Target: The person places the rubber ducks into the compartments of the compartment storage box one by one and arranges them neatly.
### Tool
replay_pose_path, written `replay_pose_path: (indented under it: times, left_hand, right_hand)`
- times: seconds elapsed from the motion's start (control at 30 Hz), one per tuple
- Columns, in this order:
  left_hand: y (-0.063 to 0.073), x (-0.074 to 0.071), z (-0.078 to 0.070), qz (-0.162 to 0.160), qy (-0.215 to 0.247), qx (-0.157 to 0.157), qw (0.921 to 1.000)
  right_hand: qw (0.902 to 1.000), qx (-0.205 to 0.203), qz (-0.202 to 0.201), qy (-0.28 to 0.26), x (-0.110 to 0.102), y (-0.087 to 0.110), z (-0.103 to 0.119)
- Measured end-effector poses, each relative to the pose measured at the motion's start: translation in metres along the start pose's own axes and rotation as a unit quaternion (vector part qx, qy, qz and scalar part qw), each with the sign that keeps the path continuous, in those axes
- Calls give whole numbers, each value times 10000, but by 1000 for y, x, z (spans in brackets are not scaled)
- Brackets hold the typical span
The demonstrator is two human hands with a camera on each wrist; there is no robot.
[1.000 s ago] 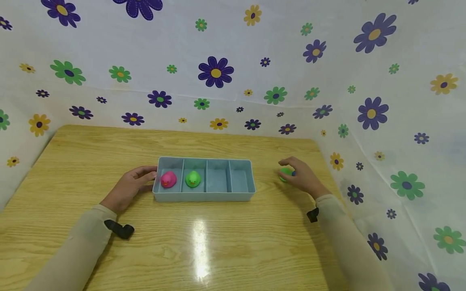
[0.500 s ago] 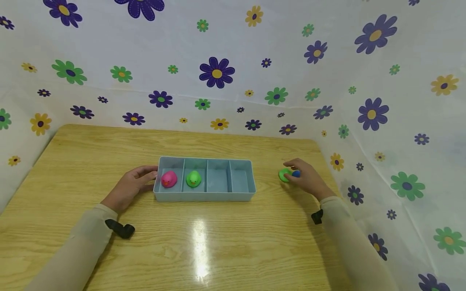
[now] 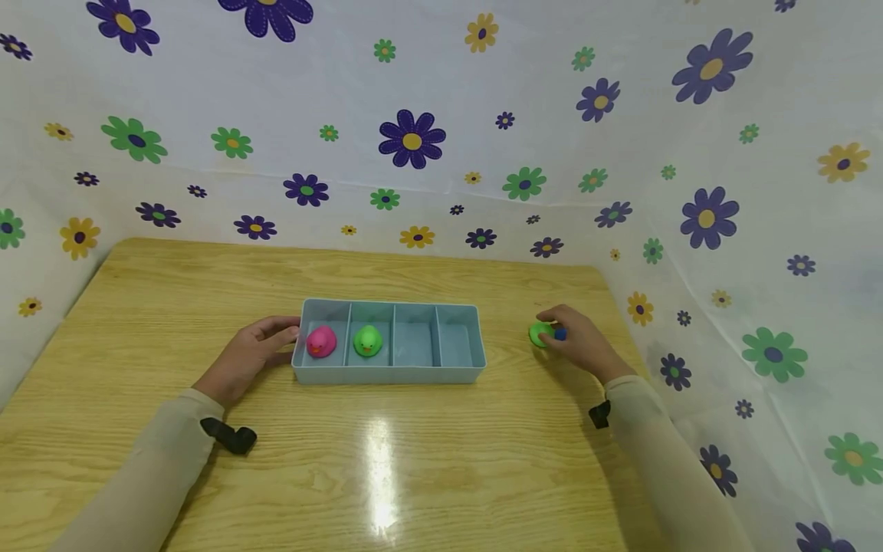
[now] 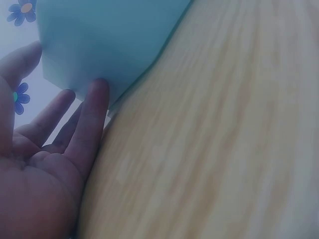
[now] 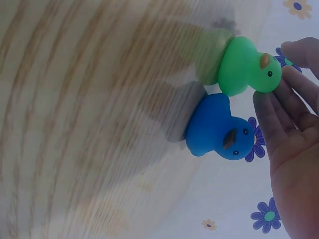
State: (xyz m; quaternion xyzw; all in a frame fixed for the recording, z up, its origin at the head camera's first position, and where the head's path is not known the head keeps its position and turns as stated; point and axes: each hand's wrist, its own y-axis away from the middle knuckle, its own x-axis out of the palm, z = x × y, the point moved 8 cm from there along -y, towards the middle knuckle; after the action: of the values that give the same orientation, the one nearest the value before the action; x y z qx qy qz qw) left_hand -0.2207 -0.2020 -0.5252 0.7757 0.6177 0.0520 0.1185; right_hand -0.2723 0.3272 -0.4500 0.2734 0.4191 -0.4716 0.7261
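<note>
On the wooden bench (image 3: 290,475), the spread right hand (image 3: 578,341) should pinch the green rubber duck (image 5: 240,67), clearing the blue rubber duck (image 5: 212,127); the spread left hand (image 3: 243,356) touches the grey-blue plastic tray (image 3: 386,375).

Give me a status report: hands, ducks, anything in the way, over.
Left hand touching end of divided box. Right hand at head of loose green duck, no grip seen. Blue duck close beside it, may crowd the grasp.

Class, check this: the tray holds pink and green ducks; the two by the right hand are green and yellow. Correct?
Not quite: beside the green duck at the right hand is a blue duck, not a yellow one, as the right wrist view shows.
</note>
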Motion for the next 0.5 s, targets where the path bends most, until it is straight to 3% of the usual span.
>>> replay_pose_path:
  times: [0.5]
  left_hand:
    - [1, 0, 0, -40, -91, 51, 9999]
  right_hand:
    - [9999, 120, 92, 16, 2, 0, -3]
